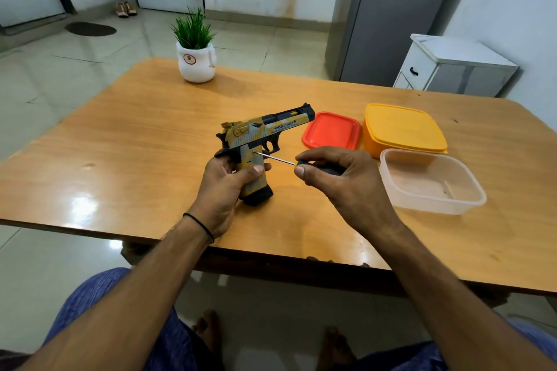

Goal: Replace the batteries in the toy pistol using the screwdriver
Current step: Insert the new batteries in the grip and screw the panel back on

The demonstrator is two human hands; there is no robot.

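A yellow, grey and black toy pistol (265, 129) is held above the middle of the wooden table (135, 135), muzzle pointing right and away. My left hand (223, 187) is wrapped around its grip, thumb across the side. My right hand (340, 178) pinches the dark handle of a small screwdriver (275, 157). The thin metal shaft runs left and its tip sits in a screw hole at the top of the grip. No batteries are visible.
To the right on the table lie a red lid (331, 129), a closed yellow box (404, 129) and an open clear plastic tub (431, 181). A white potted plant (196, 54) stands at the far edge. A white cabinet (452, 66) is beyond.
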